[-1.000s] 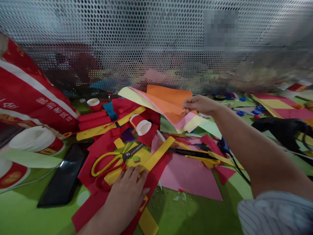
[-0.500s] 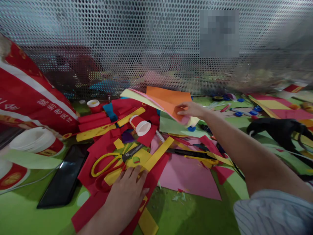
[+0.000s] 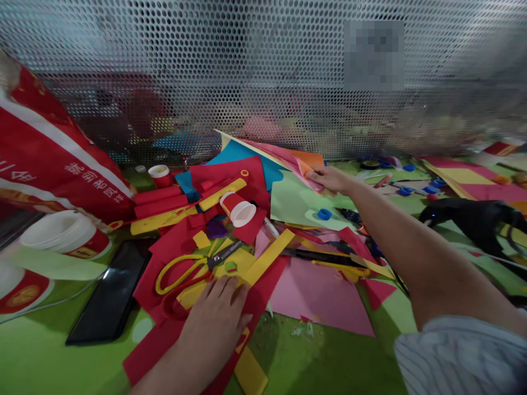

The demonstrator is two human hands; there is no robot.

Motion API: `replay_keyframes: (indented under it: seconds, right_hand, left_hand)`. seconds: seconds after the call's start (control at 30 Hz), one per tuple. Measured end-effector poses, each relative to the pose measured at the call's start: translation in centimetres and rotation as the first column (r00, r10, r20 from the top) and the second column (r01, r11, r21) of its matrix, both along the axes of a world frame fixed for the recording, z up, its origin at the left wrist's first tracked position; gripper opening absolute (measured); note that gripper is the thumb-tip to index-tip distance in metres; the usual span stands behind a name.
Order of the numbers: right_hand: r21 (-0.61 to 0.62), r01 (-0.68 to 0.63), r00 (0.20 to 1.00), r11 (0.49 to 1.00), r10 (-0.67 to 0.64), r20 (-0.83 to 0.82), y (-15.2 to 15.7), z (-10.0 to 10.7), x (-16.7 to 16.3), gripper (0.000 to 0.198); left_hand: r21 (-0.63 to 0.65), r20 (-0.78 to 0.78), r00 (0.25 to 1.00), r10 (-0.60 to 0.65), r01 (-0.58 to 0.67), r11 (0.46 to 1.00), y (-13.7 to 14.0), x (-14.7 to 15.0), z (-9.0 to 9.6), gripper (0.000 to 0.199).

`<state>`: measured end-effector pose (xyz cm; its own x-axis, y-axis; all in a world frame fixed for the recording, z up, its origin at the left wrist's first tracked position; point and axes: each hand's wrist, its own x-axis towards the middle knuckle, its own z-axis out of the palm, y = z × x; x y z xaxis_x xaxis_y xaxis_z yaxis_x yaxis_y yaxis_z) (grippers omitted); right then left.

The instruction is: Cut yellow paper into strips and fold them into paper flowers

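Note:
My left hand (image 3: pixel 214 329) lies flat, fingers stretched, over red paper (image 3: pixel 267 285) and yellow strips in the heap, its fingertips by a yellow paper strip (image 3: pixel 272 255). Just beyond the fingers are scissors (image 3: pixel 209 262) with yellow and red handles, their blades apart. Farther back, my right hand (image 3: pixel 331 180) pinches the near edge of several colored paper sheets (image 3: pixel 284 155), pink, orange and cream, lifted at a tilt. Below them show blue paper (image 3: pixel 236 156) and a pale green sheet (image 3: pixel 294 200) with a blue bottle cap (image 3: pixel 324 214) on it.
A red paper cup (image 3: pixel 237 209) lies tipped on the heap. At left are a black phone (image 3: pixel 109 293), stacked paper cups (image 3: pixel 66 233) and a red bag (image 3: pixel 61 159). A black-and-yellow cutter (image 3: pixel 325 257) rests on pink paper (image 3: pixel 321 299). Perforated metal (image 3: pixel 247 66) stands behind.
My right hand has lifted and folded the sheets back, turning their undersides up. The blue paper and more of the pale green sheet now show. My left hand has stayed in place.

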<state>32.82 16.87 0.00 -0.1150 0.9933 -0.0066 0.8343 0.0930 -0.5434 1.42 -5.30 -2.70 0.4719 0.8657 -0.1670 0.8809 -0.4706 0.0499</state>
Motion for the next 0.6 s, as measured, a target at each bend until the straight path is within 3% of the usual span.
replay_keyframes:
  seconds: [0.13, 0.27, 0.37, 0.47, 0.6]
  right_hand:
    - [0.119, -0.139, 0.980, 0.983, 0.119, 0.161, -0.6, -0.3, -0.8, 0.046]
    - [0.055, -0.322, 0.908, 0.945, 0.292, 0.300, -1.2, -0.8, -1.1, 0.072]
    - [0.040, -0.372, 0.881, 0.927, 0.339, 0.328, -1.2, -1.1, -0.7, 0.081]
    - [0.094, -0.294, 0.929, 0.951, 0.261, 0.263, -0.8, -1.2, -0.3, 0.072]
    - [0.163, -0.099, 0.987, 0.982, 0.076, 0.144, 0.0, -1.1, 0.4, 0.034]
  left_hand:
    - [-0.021, -0.010, 1.000, 0.011, -0.011, 1.000, 0.0, 0.0, 0.1, 0.036]
    - [-0.027, -0.024, 1.000, 0.005, -0.005, 1.000, -0.1, 0.0, 0.3, 0.037]
    - [-0.002, -0.014, 1.000, -0.003, 0.003, 1.000, -0.1, 0.1, 0.2, 0.036]
    - [0.031, 0.018, 1.000, -0.009, 0.009, 0.999, -0.1, 0.0, 0.0, 0.034]
    - [0.027, 0.016, 1.000, -0.020, 0.019, 0.999, 0.0, -0.1, 0.0, 0.035]
